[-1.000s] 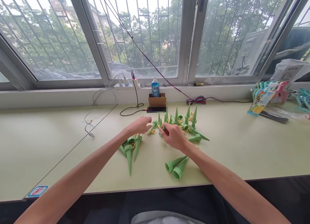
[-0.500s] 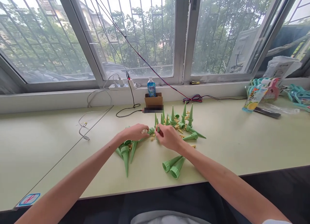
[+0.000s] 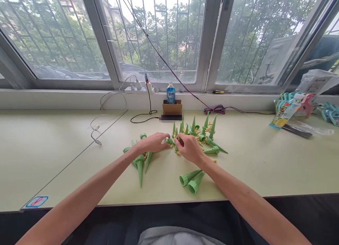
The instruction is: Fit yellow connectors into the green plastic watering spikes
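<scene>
My left hand (image 3: 155, 142) curves its thumb and fingers around the threaded end of a green plastic watering spike (image 3: 170, 141), which the hand partly hides. Just to its right, my right hand (image 3: 188, 147) pinches another green watering spike (image 3: 176, 146) between thumb and fingers, its tip pointing up. A small yellow valve piece (image 3: 177, 152) shows below that spike. Several green spikes stand upright behind my right hand, among them one tall spike (image 3: 213, 127), with yellow pieces scattered between them. Beside my left wrist lie more spikes, including one pointing toward me (image 3: 140, 169).
Two hollow green cones (image 3: 194, 184) lie near the table's front edge. Behind stand a small cardboard box (image 3: 172, 109) and a blue bottle (image 3: 171, 93). Cables (image 3: 214, 109) run along the sill. A drink pouch (image 3: 284, 114) and plastic-wrapped items are at the far right.
The view has shifted slightly. My left hand's fingers have moved closer around the spike's threaded end. My right hand has stayed about in place, still pinching its spike.
</scene>
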Demonstrator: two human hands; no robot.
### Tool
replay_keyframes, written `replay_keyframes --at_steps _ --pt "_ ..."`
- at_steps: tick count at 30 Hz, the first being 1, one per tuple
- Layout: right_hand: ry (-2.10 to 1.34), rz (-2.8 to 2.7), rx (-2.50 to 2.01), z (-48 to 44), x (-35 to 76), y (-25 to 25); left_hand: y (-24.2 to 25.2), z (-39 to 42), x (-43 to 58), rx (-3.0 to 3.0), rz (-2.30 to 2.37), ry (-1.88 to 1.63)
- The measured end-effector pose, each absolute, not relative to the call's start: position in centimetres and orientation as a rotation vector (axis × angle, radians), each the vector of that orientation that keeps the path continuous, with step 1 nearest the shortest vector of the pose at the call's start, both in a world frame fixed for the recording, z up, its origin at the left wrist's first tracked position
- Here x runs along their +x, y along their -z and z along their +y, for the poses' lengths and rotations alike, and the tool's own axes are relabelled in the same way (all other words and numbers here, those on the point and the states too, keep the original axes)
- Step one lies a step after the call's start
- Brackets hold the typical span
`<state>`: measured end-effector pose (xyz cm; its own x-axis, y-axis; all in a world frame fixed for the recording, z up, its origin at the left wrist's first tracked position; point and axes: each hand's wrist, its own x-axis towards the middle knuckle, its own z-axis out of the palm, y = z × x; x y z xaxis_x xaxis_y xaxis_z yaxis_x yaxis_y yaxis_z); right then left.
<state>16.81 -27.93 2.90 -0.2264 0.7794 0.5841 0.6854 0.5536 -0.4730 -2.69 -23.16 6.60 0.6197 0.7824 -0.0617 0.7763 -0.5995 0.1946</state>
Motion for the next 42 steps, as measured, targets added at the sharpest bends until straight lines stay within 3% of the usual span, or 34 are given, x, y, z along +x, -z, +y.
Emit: replay_keyframes --at_steps 11,21,42 --pt "-0.194 -1.923 -1.111 -27.9 16.9 -2.6 -7.9 -25.2 -3.6 2.603 1.262 -0.042" --pt "-0.217 -1.911 -1.088 -28.0 17.0 -2.7 -5.5 -23.4 -3.2 2.697 1.113 -0.647" --pt "-0.177 -1.884 -1.132 -27.7 17.0 -2.1 -3.7 -25.3 -2.9 2.815 1.012 -0.606"
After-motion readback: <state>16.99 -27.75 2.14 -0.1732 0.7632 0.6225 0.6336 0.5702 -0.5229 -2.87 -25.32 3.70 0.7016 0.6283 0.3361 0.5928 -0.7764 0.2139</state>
